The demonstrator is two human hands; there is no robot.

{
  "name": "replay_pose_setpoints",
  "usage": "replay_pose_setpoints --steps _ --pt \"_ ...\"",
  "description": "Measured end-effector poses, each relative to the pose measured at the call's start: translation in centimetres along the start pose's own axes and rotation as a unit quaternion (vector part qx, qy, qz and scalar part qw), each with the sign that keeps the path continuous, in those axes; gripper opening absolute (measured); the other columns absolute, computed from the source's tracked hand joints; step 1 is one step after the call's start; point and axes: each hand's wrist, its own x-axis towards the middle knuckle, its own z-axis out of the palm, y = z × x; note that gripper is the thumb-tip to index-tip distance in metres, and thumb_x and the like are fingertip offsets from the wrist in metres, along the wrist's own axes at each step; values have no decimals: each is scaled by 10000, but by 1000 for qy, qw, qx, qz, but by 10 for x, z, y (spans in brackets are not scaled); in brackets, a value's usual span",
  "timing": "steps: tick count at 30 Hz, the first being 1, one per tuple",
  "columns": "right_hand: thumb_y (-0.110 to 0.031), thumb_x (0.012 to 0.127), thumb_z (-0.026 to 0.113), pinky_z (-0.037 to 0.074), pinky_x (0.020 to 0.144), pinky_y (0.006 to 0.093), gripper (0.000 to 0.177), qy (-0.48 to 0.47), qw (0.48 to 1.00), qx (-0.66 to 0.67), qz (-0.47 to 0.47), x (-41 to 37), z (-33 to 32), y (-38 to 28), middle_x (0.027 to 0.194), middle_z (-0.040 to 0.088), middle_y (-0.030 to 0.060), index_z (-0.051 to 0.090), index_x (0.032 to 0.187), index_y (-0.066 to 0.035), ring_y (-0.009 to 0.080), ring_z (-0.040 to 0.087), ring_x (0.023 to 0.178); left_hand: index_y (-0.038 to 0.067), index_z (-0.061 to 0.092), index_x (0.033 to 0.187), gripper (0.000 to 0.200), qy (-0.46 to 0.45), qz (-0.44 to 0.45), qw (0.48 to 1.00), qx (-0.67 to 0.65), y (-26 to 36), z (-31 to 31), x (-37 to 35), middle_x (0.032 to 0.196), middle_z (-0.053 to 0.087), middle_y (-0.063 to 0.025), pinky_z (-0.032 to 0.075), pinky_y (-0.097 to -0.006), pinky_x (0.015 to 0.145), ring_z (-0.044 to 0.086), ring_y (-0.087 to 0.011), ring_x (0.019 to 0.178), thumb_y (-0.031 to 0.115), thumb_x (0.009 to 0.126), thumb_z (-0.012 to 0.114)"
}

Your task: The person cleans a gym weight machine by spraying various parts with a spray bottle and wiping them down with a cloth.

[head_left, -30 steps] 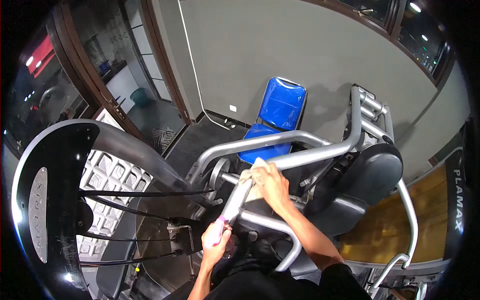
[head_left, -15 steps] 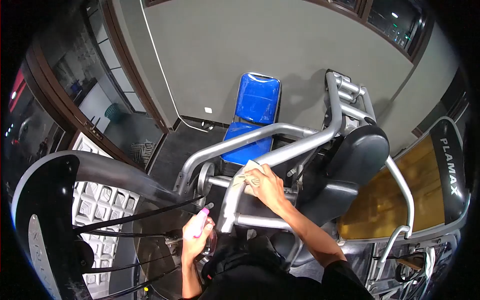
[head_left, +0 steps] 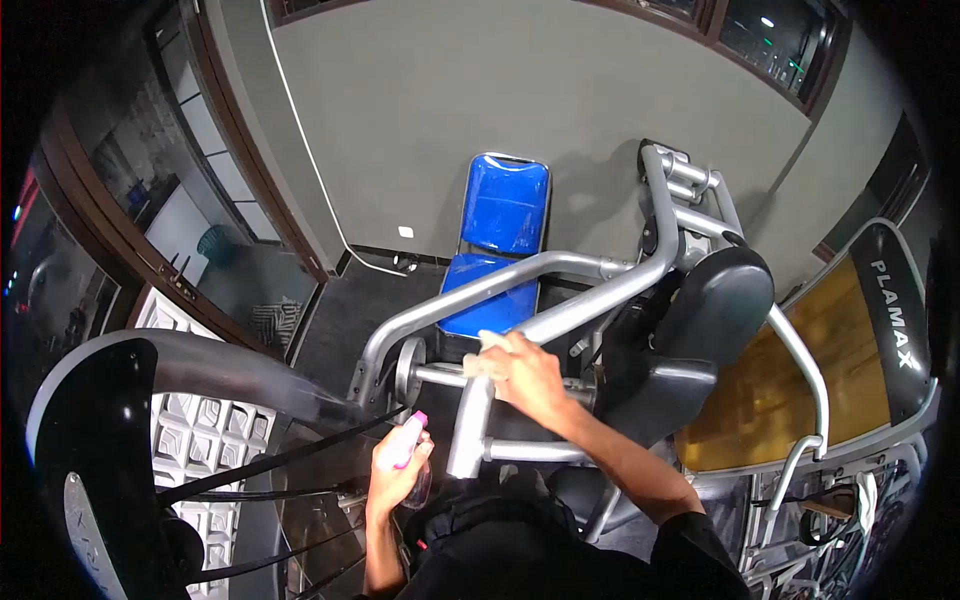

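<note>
My right hand [head_left: 527, 380] is closed on a pale cloth [head_left: 487, 362], which lies against the bend of a silver tube [head_left: 580, 308] of the exercise machine. Lower and to the left, my left hand [head_left: 393, 475] is wrapped round a spray bottle [head_left: 408, 440] with a pink and white top, held upright and apart from the frame. The bottle's lower part is partly hidden by my fingers. Below the cloth, the tube's short end [head_left: 468, 435] points down toward my body.
A blue chair [head_left: 507, 205] stands by the grey wall behind the tubes. To the right are a black padded seat back [head_left: 722, 305] and a PLAMAX machine panel [head_left: 893, 310]. Black cables [head_left: 290, 455] and a curved machine arm [head_left: 235, 370] extend on the left.
My right hand and the cloth have shifted slightly at the tube's bend. The whole view has moved a little. My left hand still holds the bottle.
</note>
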Motion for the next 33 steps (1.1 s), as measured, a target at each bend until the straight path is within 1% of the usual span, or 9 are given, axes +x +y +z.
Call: replay_pose_setpoints --steps 3,6,11,14,18,21,22,24,33 --pt "-142 777 598 578 645 337 191 -105 981 -12 -162 -15 4 -31 1139 584 -39 678 935 -212 204 585 1007 7 613 966 142 -8 -29 1000 9 -10 -2 2 697 605 -17 451 -236 512 561 -71 553 64 844 657" --pt "-132 790 589 575 678 334 192 -123 971 -10 -205 -16 6 -34 1034 577 11 671 952 -194 223 595 992 14 614 951 143 -16 -18 999 35 -17 -1 9 672 593 -15 446 -236 499 558 -74 539 94 845 668" --pt "-169 764 624 559 635 364 232 50 994 -60 70 19 -13 49 1007 622 47 678 983 -224 228 626 872 13 612 939 146 -25 -35 999 15 -15 -1 17 674 586 -9 443 -233 493 552 -77 528 106 847 676" --pt "-144 753 620 561 653 350 260 32 990 -117 78 20 -7 33 1016 627 43 677 994 -221 223 629 891 9 608 940 150 -29 -38 999 19 -19 -1 24 679 583 -9 441 -231 490 551 -77 530 104 847 678" --pt "-107 739 615 570 661 321 335 -88 984 -5 -157 -17 18 -25 1103 617 -17 659 1059 -193 199 609 986 0 606 937 137 -7 -26 1000 -6 -36 -2 41 702 598 -15 451 -233 511 560 -74 562 87 850 665" --pt "-166 808 553 568 645 325 298 -130 990 51 -14 7 -9 -20 1032 619 74 645 1091 -155 260 618 941 -5 605 933 125 26 -14 1000 -7 -40 -7 51 734 608 -24 458 -227 534 560 -73 589 77 853 656" --pt "-179 822 536 563 620 347 280 -8 995 -43 -86 12 7 9 940 603 83 643 1077 -140 267 618 854 -9 604 936 125 26 -11 1000 -3 -34 -8 54 746 605 -27 458 -223 541 557 -73 595 74 855 652" --pt "-205 788 582 543 600 378 173 12 978 -209 27 41 9 39 910 575 82 696 895 -129 278 572 862 -16 599 940 119 20 6 1000 6 -35 -12 57 766 592 -33 460 -222 538 543 -74 584 62 859 639" --pt "-306 751 678 445 827 428 179 -413 898 -137 -61 88 35 -15 931 702 70 733 864 -179 218 641 968 -18 599 1023 180 85 8 996 -17 -37 -12 58 816 599 -45 466 -241 535 541 -87 572 86 878 623"
